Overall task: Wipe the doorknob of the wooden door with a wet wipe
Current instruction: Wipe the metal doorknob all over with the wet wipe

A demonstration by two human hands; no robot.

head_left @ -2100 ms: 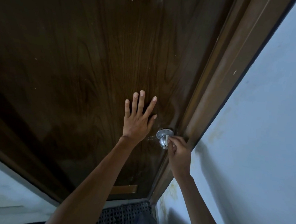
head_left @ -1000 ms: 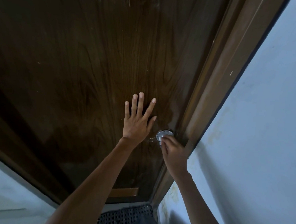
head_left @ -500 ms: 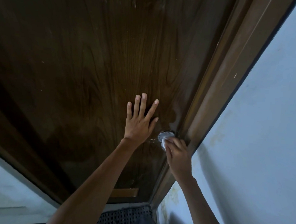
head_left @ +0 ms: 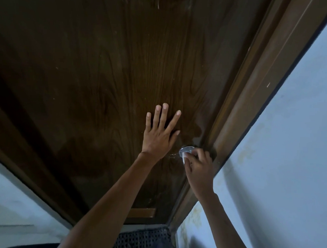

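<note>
My left hand lay flat with fingers spread, arm extended, while my right hand curled, its fingers bent inward.

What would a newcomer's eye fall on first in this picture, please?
Probably the left hand, spread flat on the dark wooden door mid-frame. Just right of it, the right hand wraps the shiny metal doorknob beside the door frame.
</note>
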